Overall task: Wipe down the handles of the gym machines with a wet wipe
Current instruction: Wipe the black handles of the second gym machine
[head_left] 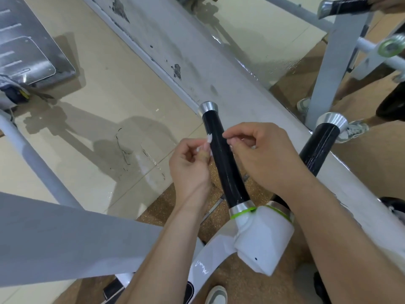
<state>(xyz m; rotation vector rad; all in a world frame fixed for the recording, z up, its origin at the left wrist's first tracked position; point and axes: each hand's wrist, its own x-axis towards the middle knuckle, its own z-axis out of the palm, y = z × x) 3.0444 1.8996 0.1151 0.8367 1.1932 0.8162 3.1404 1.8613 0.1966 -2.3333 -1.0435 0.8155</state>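
A black handle (222,159) with silver end caps rises from a white joint (263,235) in the middle of the view. A second black handle (318,148) stands to its right. My left hand (189,165) is just left of the first handle and pinches a small white scrap of wet wipe (209,138) against the handle's side. My right hand (260,154) hovers over the handle from the right with thumb and forefinger pinched together; I cannot tell what it holds.
A wide white machine beam (197,53) with chipped paint runs diagonally behind the handles. A grey frame bar (65,238) crosses the lower left. Another person's sneakers (352,130) and a third black handle (348,6) are at the right. A metal footplate (32,40) lies upper left.
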